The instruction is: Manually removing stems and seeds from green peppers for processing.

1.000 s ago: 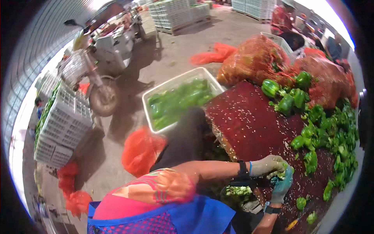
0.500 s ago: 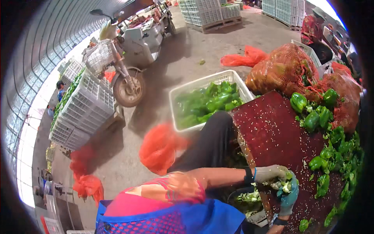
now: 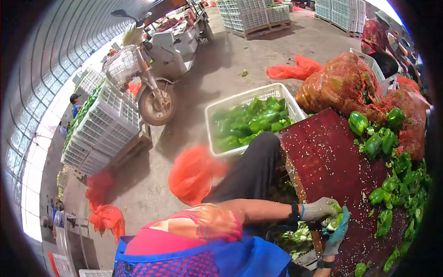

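Note:
Over the near edge of the dark red board (image 3: 318, 152), my two gloved hands meet around a green pepper piece (image 3: 333, 222) with pale flesh showing. My left hand (image 3: 319, 209), in a grey knitted glove, is closed on it from the far side. Below it my right hand (image 3: 338, 234), in a glove with a teal coating, has its fingers closed against the same piece. Gloves partly hide the pepper. Pale seeds are scattered across the board. Whole and broken green peppers (image 3: 373, 145) lie along its right side. Pale pepper scraps (image 3: 299, 234) sit below my left wrist.
Beyond my knee stands a white crate (image 3: 251, 96) of green peppers. Full red mesh sacks (image 3: 339, 83) rest behind the board. Loose red netting (image 3: 191, 175) lies on the floor. Stacked crates (image 3: 104, 131) and a three-wheeled vehicle (image 3: 157, 99) stand left; people sit at far right.
The pale scraps bunched in my hands have gone from view; a green pepper piece now shows between them. The whole view has shifted slightly.

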Action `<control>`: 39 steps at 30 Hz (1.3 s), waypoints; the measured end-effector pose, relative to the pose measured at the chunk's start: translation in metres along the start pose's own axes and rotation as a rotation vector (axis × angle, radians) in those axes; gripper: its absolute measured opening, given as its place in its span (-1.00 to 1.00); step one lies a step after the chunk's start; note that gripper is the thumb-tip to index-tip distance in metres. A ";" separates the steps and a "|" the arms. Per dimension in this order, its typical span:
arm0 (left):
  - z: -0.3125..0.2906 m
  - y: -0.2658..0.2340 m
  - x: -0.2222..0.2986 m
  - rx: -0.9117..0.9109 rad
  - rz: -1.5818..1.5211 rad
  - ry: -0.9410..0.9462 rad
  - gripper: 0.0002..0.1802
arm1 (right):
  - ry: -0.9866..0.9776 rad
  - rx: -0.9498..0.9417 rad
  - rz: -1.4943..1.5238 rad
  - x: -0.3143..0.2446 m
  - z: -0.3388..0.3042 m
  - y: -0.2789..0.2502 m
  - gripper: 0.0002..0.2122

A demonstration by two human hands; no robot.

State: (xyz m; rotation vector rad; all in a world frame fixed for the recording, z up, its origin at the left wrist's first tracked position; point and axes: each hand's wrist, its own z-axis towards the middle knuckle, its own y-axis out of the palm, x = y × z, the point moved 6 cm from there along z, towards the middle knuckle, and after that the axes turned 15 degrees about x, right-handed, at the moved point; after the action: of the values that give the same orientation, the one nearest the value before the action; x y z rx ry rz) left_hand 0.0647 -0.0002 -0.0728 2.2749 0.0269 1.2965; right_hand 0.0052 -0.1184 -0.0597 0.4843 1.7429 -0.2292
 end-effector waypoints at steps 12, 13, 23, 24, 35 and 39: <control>-0.009 0.019 0.002 -0.182 0.323 0.013 -0.69 | -0.103 0.031 -0.279 0.022 0.030 -0.035 -0.33; -0.009 0.017 0.003 -0.174 0.323 0.010 -0.69 | -0.099 0.024 -0.278 0.025 0.033 -0.037 -0.33; 0.005 -0.003 0.009 0.186 0.014 0.106 -0.68 | -0.231 0.200 -0.385 0.005 0.014 -0.014 -0.54; 0.001 0.000 0.017 0.209 0.090 0.133 -0.70 | -0.232 0.185 -0.425 0.001 0.010 -0.008 -0.54; -0.016 0.008 0.032 -0.071 0.131 0.118 -0.68 | -0.341 0.031 -0.493 -0.016 -0.004 -0.002 -0.57; -0.004 0.017 0.022 -0.206 0.124 0.137 -0.73 | -0.098 0.023 -0.076 -0.055 -0.026 0.021 -0.57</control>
State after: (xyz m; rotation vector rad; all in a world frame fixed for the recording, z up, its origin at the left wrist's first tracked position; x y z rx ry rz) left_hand 0.0696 -0.0069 -0.0460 2.0388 -0.1941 1.4466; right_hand 0.0002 -0.1002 0.0021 0.4177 1.6661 -0.3223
